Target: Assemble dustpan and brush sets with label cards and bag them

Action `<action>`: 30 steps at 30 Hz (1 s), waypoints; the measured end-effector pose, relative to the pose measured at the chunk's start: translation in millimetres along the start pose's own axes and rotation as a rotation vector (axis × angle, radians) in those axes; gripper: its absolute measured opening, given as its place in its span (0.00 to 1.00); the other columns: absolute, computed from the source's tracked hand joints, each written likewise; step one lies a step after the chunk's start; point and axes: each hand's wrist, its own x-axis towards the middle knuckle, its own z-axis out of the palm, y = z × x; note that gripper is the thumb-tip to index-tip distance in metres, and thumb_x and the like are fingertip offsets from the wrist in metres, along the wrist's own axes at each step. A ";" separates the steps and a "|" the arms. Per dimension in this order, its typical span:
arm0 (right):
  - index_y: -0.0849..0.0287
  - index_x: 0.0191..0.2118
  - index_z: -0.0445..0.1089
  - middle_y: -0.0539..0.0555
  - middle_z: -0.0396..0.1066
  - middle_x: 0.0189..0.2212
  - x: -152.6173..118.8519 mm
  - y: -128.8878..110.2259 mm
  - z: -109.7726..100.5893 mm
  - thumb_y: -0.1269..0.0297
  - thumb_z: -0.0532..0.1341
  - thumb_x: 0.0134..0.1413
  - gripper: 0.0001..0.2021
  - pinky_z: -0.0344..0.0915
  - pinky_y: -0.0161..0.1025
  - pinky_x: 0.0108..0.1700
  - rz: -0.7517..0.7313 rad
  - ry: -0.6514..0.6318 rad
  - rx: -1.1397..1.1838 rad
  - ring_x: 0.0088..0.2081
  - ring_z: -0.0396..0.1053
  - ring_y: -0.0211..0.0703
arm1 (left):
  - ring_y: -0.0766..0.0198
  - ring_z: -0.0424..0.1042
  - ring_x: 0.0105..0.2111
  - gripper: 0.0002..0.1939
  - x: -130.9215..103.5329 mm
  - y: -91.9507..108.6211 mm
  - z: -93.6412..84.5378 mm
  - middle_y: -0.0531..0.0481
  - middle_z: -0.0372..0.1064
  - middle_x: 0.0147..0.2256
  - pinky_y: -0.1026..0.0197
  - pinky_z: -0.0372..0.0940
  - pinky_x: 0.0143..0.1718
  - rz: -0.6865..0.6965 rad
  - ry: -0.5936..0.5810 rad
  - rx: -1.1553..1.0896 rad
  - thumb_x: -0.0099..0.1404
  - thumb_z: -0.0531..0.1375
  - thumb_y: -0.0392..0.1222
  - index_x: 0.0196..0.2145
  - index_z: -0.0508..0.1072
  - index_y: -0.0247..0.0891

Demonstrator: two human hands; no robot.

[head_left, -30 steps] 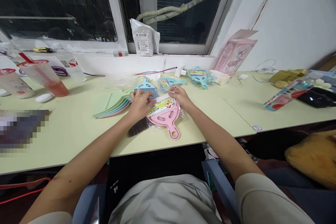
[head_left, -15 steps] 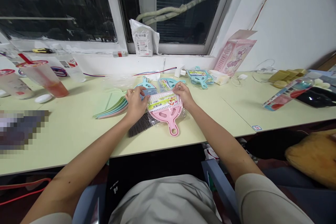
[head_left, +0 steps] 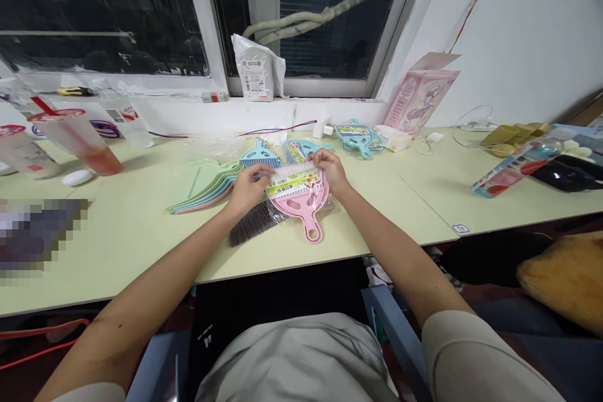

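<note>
A pink dustpan-and-brush set (head_left: 308,207) in a clear plastic bag with a printed label lies handle toward me. My left hand (head_left: 250,188) pinches the bag at its far left corner. At the far right corner my right hand (head_left: 333,173) grips the bag, fingers bent. Partly under the bag, a brush with dark bristles (head_left: 254,224) shows on the left. Beyond my left hand stands a blue brush head (head_left: 260,154), next to a bagged blue set (head_left: 299,149). Left of that hand is a stack of green, blue and pink dustpans (head_left: 200,191).
Bagged blue sets (head_left: 360,140) lie at the back of the pale table (head_left: 391,213). Drink cups (head_left: 87,141) and a white mouse-shaped object (head_left: 78,176) are on the left. A pink box (head_left: 424,97) and a clear pack (head_left: 516,166) stand right.
My left fingers have shifted slightly along the bag's edge, uncovering more of the blue brush behind. The label has flattened a little. My right hand stays almost in place.
</note>
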 end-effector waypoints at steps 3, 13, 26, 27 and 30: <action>0.56 0.22 0.68 0.53 0.75 0.35 -0.5 -1.9 -0.7 0.72 0.57 0.36 0.04 0.65 0.46 0.48 -0.007 -0.002 0.061 0.40 0.72 0.51 | 0.62 0.70 0.31 0.06 -0.9 -1.4 1.4 0.51 0.74 0.32 0.61 0.63 0.32 0.001 0.015 0.008 0.59 0.59 0.39 0.31 0.77 0.39; 0.55 0.12 0.58 0.59 0.73 0.29 -5.4 -4.1 8.6 0.47 0.54 0.60 0.28 0.68 0.50 0.44 -0.070 0.132 -0.039 0.32 0.74 0.51 | 0.56 0.75 0.41 0.13 -2.6 -11.2 6.9 0.48 0.77 0.36 0.54 0.65 0.47 0.149 0.071 0.151 0.59 0.53 0.33 0.26 0.76 0.41; 0.54 0.22 0.61 0.44 0.58 0.17 -4.6 -4.5 7.4 0.54 0.70 0.48 0.18 0.56 0.40 0.31 0.176 -0.131 -0.361 0.23 0.57 0.38 | 0.55 0.72 0.42 0.12 -2.1 -6.1 0.6 0.48 0.73 0.35 0.54 0.63 0.48 0.210 0.277 0.227 0.59 0.50 0.30 0.26 0.70 0.42; 0.54 0.22 0.58 0.43 0.55 0.18 -4.5 -0.4 7.7 0.55 0.71 0.46 0.20 0.54 0.39 0.31 0.150 -0.110 -0.355 0.24 0.55 0.37 | 0.55 0.72 0.42 0.12 -2.5 -5.5 0.7 0.48 0.73 0.35 0.54 0.63 0.48 0.214 0.276 0.230 0.59 0.50 0.30 0.26 0.70 0.42; 0.54 0.23 0.52 0.43 0.49 0.21 -3.1 9.4 9.0 0.60 0.71 0.44 0.22 0.50 0.37 0.32 0.088 -0.041 -0.337 0.26 0.49 0.36 | 0.55 0.72 0.43 0.12 -4.2 -3.2 1.7 0.48 0.73 0.34 0.54 0.63 0.48 0.225 0.273 0.226 0.59 0.50 0.31 0.26 0.70 0.42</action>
